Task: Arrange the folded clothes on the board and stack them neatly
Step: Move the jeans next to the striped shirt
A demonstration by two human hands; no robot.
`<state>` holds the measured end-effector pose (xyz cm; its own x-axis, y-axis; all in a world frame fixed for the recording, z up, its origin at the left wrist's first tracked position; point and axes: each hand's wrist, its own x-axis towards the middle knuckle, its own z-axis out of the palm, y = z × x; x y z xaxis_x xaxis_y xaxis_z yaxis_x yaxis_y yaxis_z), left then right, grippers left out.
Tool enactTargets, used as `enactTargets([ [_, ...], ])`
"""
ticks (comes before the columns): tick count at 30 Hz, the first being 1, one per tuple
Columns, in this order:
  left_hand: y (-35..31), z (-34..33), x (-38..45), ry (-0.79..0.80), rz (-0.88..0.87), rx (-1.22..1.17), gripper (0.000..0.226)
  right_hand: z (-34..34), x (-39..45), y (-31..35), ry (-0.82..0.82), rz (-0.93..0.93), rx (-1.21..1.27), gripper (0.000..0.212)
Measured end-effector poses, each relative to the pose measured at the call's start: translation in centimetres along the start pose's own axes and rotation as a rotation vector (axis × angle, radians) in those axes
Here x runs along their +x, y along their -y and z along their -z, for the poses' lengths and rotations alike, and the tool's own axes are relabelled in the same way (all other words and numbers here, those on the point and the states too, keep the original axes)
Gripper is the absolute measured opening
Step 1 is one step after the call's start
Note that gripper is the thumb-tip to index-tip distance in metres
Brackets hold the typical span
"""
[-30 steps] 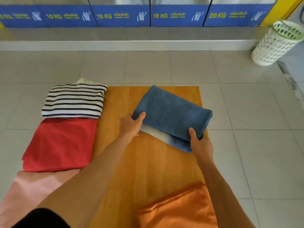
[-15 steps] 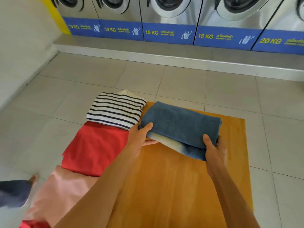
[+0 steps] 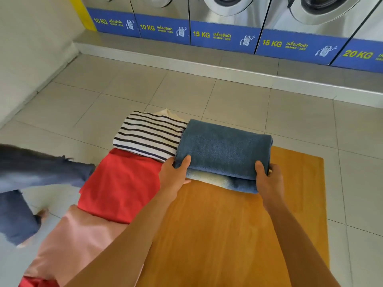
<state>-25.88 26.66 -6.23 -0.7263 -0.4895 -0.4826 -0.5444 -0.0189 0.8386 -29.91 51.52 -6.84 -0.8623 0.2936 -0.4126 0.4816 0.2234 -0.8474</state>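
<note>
A folded blue towel (image 3: 223,150) is held over the far end of the wooden board (image 3: 228,224). My left hand (image 3: 174,177) grips its near left corner, thumb on top. My right hand (image 3: 268,179) grips its near right corner the same way. To the left of the board, on the floor, lie a folded striped shirt (image 3: 149,135), a folded red cloth (image 3: 120,183) and a folded pink cloth (image 3: 68,245) in a row. The towel's left edge touches the striped shirt.
A row of washing machines (image 3: 228,27) on a raised step runs along the back. A wall (image 3: 31,48) stands at the left. A dark blue garment (image 3: 31,175) lies on the tiled floor at the far left.
Both hands have carried the blue towel left and farther along the board, up against the striped shirt. My view has swung left, so the basket and orange cloth are out of sight.
</note>
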Motion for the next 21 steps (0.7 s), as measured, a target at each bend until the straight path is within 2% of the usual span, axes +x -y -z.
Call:
enactTargets([
  [3, 0.6, -0.2, 0.2, 0.005, -0.071, 0.021, 0.058, 0.0, -0.5, 0.0, -0.063, 0.043, -0.014, 0.035],
  [7, 0.4, -0.4, 0.8, -0.074, -0.151, 0.178, 0.062, -0.1, -1.2, -0.7, -0.076, 0.043, -0.008, 0.038],
  [13, -0.1, -0.6, 0.6, -0.137, -0.139, 0.276, 0.060, -0.2, -0.8, 0.4, -0.010, 0.009, -0.133, 0.044],
  [15, -0.4, -0.5, -0.3, -0.170, -0.164, 0.279, 0.053, 0.2, -1.2, 0.7, 0.020, 0.003, -0.174, 0.043],
  [19, 0.9, 0.1, -4.4, -0.208, -0.292, 0.322, 0.017, 2.1, -3.6, -0.5, 0.001, 0.000, -0.200, 0.038],
  [20, 1.7, 0.4, -5.9, -0.180, -0.271, 0.325, 0.014, 2.7, -4.6, -0.9, -0.008, -0.005, -0.208, 0.040],
  [21, 2.5, 0.7, -7.7, -0.129, -0.223, 0.320, 0.023, 3.3, -5.8, -1.4, -0.016, -0.006, -0.212, 0.043],
])
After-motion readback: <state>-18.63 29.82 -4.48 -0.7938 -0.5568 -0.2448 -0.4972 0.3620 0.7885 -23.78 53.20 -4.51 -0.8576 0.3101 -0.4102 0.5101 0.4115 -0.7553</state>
